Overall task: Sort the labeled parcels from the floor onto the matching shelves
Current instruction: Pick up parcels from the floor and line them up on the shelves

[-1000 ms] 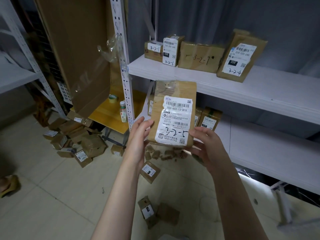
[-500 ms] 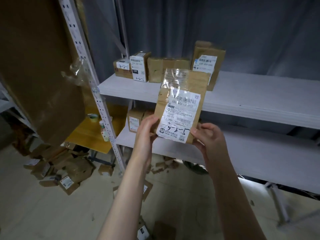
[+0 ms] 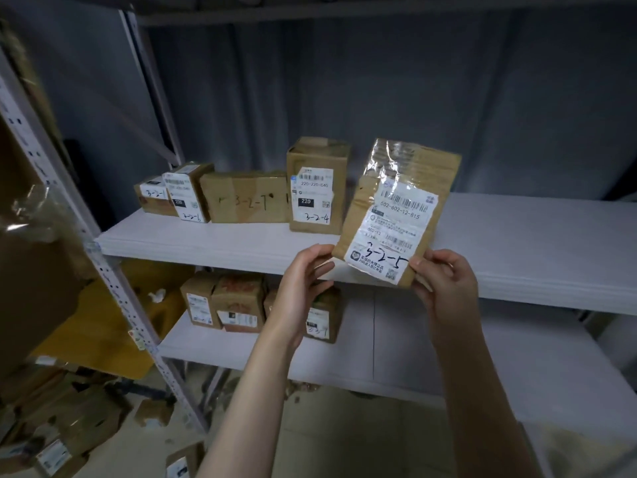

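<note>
At the bottom edge of the flat parcel, I have the left hand pinching the lower left corner. The fingers of the right hand are clamped on the lower right one. The parcel stands upright in the air with its label toward me, handwritten 3-2-5. It hangs over the front lip of the middle shelf, just right of the 3-2-4 box, and is not yet set down.

The code fits this row, I judge. I would carry the parcel forward over the stretch of shelf beside that box and lower its base flat. Before letting go I would lean it back or lay it label-up, since it looks thin and would likely topple on edge.

Compared with half a second ago, the parcel has risen and shifted right, off the 3-2-4 box it overlapped. My view has tipped up, with less floor showing.
</note>
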`<state>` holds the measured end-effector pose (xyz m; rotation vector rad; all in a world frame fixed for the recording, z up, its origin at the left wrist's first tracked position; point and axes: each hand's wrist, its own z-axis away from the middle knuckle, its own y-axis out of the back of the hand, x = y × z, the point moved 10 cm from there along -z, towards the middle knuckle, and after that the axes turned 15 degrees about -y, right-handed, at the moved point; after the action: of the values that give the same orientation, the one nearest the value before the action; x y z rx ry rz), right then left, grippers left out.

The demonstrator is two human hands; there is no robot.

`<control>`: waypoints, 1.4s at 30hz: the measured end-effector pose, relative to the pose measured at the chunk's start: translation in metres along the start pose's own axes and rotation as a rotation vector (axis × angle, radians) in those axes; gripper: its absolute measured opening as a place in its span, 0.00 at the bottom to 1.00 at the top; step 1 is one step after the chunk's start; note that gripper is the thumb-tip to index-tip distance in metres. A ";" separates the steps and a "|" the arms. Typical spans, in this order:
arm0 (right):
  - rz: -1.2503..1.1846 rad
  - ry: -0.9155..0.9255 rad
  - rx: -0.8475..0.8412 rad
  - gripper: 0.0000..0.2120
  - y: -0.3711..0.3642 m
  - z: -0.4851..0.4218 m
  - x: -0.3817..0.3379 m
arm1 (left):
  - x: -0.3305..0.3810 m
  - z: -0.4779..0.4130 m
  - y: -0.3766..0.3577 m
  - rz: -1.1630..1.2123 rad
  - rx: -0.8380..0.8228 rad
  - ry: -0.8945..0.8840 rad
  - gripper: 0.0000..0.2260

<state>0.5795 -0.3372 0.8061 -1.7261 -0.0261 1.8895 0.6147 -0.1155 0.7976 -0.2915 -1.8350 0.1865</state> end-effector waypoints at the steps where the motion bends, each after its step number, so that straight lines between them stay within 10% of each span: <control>1: 0.003 0.001 0.014 0.13 0.006 -0.010 -0.004 | -0.005 -0.004 -0.004 -0.002 0.013 0.010 0.17; 8: 0.082 0.028 0.045 0.18 0.016 -0.063 -0.020 | -0.022 -0.024 -0.011 -0.010 0.115 0.029 0.26; 42: 0.711 0.204 0.136 0.27 -0.018 -0.200 0.004 | -0.099 -0.146 -0.010 -0.533 0.096 -0.073 0.03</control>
<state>0.7700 -0.3919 0.7768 -1.9786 0.8776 2.0933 0.7802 -0.1575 0.7502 0.2764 -1.9033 -0.0876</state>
